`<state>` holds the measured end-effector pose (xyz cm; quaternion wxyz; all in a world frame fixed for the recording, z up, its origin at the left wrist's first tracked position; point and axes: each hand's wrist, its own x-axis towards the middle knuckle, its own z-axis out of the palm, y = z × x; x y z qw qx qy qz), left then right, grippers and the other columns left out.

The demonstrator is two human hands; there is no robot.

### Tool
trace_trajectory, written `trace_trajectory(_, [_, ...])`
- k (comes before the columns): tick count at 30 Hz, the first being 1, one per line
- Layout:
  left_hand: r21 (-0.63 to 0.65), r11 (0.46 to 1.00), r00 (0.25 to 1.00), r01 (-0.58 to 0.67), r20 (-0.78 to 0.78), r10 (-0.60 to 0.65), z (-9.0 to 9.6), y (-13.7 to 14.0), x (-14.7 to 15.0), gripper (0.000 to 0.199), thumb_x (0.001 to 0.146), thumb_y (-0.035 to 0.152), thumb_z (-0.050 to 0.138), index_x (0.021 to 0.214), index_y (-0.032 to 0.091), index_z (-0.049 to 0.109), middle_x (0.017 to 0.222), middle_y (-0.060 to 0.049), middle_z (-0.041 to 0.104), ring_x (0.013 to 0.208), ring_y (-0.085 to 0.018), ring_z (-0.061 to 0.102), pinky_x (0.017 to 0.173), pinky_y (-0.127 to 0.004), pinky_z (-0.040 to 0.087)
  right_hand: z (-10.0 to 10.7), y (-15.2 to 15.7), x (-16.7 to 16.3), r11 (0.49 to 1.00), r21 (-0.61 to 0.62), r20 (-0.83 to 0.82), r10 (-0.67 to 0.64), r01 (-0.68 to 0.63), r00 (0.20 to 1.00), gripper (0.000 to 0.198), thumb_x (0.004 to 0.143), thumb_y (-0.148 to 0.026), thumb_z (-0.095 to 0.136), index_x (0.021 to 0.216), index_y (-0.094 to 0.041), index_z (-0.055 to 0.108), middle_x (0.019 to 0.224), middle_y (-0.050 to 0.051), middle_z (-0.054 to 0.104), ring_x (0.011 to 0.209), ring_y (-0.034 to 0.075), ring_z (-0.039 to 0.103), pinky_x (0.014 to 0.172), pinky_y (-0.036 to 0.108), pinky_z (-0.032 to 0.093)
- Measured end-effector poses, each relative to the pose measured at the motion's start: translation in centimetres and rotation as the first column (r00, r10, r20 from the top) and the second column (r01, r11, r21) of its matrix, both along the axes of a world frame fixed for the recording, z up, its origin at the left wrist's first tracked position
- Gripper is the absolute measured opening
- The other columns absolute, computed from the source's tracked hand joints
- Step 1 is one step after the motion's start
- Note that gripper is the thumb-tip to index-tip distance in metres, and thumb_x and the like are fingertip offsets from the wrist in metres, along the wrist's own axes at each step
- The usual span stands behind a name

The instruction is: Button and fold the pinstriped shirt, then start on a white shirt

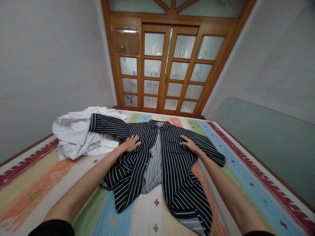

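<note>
"Where is the striped shirt (169, 160), and which way does it point?"

"It lies on a patterned cover (137, 223), straight ahead of the person. Its collar (159, 124) points to the wooden doors (163, 75), its hem to the person, so the long axis runs between them. The left-side sleeve (109, 125) stretches sideways, cuff over crumpled white cloth (76, 132); the right-side sleeve (209, 147) slants outward, back toward the person."

"How does it look?"

"Black with thin white stripes, the front open in a long wedge baring a pale grey inside. Its left half is rumpled; the right is smoother above, creased near the hem."

"And the 2 hands?"

"The left hand (131, 143) lies on the left half, fingers extended and slightly spread; the right hand (190, 144) rests likewise on the right half. Both are laid on the fabric, not gripping it."

"The other textures?"

"The cover has a woven look, with coloured bands and small crosses. The doors hold frosted panes with plant designs."
</note>
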<state>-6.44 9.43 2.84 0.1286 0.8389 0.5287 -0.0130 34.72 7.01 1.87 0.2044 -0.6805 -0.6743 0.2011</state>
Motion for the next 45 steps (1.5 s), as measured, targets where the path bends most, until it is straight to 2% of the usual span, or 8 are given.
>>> trace_trajectory(9, [-0.156, 0.987, 0.951, -0.038, 0.298, 0.084, 2.7, -13.6, -10.8, 0.062, 0.092, 0.059, 0.027, 0.137, 0.024, 0.052, 0.143, -0.003, 0.049, 0.133, -0.022, 0.045, 0.113, -0.037, 0.029, 0.5, -14.8, 2.0, 0.958, 0.107, -0.159, 0.28, -0.266, 0.947, 0.073, 0.082, -0.055, 0.058, 0.146, -0.024, 0.041, 0.156, 0.005, 0.021, 0.142, 0.028, 0.019, 0.116, 0.044, 0.019])
trace_trajectory(16, [-0.06, 0.983, 0.915, -0.175, 0.359, 0.184, -0.5, -21.1, -15.1, 0.062, 0.083, 0.051, 0.051, 0.139, 0.025, 0.05, 0.146, -0.005, 0.045, 0.134, -0.026, 0.043, 0.112, -0.042, 0.033, -1.1, -24.1, 3.0, 0.928, 0.025, -0.116, 0.373, -0.372, 0.921, 0.074, 0.082, -0.061, 0.06, 0.145, -0.026, 0.042, 0.154, 0.009, 0.025, 0.141, 0.031, 0.021, 0.115, 0.052, 0.019])
trace_trajectory(22, [0.115, 0.954, 0.864, -0.278, 0.464, 0.195, -2.5, -21.6, -11.7, 0.058, 0.081, 0.041, 0.05, 0.133, 0.018, 0.054, 0.135, -0.01, 0.058, 0.131, -0.027, 0.047, 0.112, -0.046, 0.033, -2.4, -24.2, 0.7, 0.97, 0.099, -0.104, 0.231, -0.221, 0.967, 0.051, 0.088, -0.056, 0.052, 0.123, -0.022, 0.065, 0.143, 0.011, 0.046, 0.136, 0.03, 0.035, 0.113, 0.053, 0.025])
trace_trajectory(30, [0.105, 0.924, 0.718, -0.367, 0.664, 0.21, 1.2, -20.6, -7.8, 0.026, 0.075, 0.036, 0.048, 0.083, 0.019, 0.065, 0.091, -0.007, 0.072, 0.089, -0.024, 0.065, 0.087, -0.035, 0.051, 0.1, -22.7, -2.7, 0.93, 0.353, -0.235, 0.196, -0.104, 0.952, 0.03, 0.087, -0.044, 0.05, 0.088, -0.022, 0.069, 0.11, 0.01, 0.066, 0.105, 0.026, 0.059, 0.096, 0.042, 0.046])
trace_trajectory(36, [-0.059, 0.863, 0.418, -0.501, 0.857, 0.301, 3.5, -21.4, -7.2, 0.043, 0.075, 0.058, 0.053, 0.083, 0.017, 0.061, 0.074, -0.004, 0.067, 0.071, -0.021, 0.063, 0.065, -0.031, 0.054, 4.1, -23.5, -2.9, 0.894, 0.418, -0.359, -0.002, 0.163, 0.933, 0.038, 0.086, -0.057, 0.048, 0.077, -0.022, 0.058, 0.069, 0.003, 0.06, 0.066, 0.019, 0.058, 0.06, 0.027, 0.049])
trace_trajectory(40, [-0.282, 0.855, 0.218, -0.436, 0.889, 0.404, 4.5, -22.6, -7.5, 0.062, 0.07, 0.061, 0.062, 0.111, 0.016, 0.053, 0.071, -0.002, 0.066, 0.06, -0.02, 0.065, 0.052, -0.031, 0.055, 6.2, -24.5, -2.9, 0.821, 0.477, -0.453, -0.076, 0.313, 0.888, 0.043, 0.081, -0.064, 0.056, 0.077, -0.022, 0.054, 0.059, 0.0, 0.053, 0.051, 0.015, 0.051, 0.045, 0.023, 0.043])
trace_trajectory(42, [-0.337, 0.841, 0.239, -0.423, 0.854, 0.462, 4.8, -23.3, -8.2, 0.072, 0.07, 0.059, 0.064, 0.125, 0.017, 0.045, 0.063, 0.002, 0.064, 0.05, -0.019, 0.062, 0.048, -0.031, 0.053, 6.6, -25.1, -2.7, 0.827, 0.431, -0.509, -0.109, 0.362, 0.854, 0.045, 0.078, -0.066, 0.06, 0.085, -0.022, 0.054, 0.055, -0.003, 0.051, 0.043, 0.013, 0.047, 0.038, 0.023, 0.039])
trace_trajectory(45, [-0.298, 0.838, 0.433, -0.456, 0.749, 0.502, 4.5, -24.1, -10.0, 0.066, 0.074, 0.056, 0.059, 0.126, 0.018, 0.049, 0.054, 0.004, 0.06, 0.045, -0.019, 0.06, 0.046, -0.029, 0.05, 6.0, -25.9, -1.6, 0.894, 0.293, -0.516, -0.15, 0.338, 0.844, 0.048, 0.076, -0.065, 0.063, 0.093, -0.022, 0.054, 0.052, -0.005, 0.051, 0.034, 0.013, 0.044, 0.031, 0.024, 0.037])
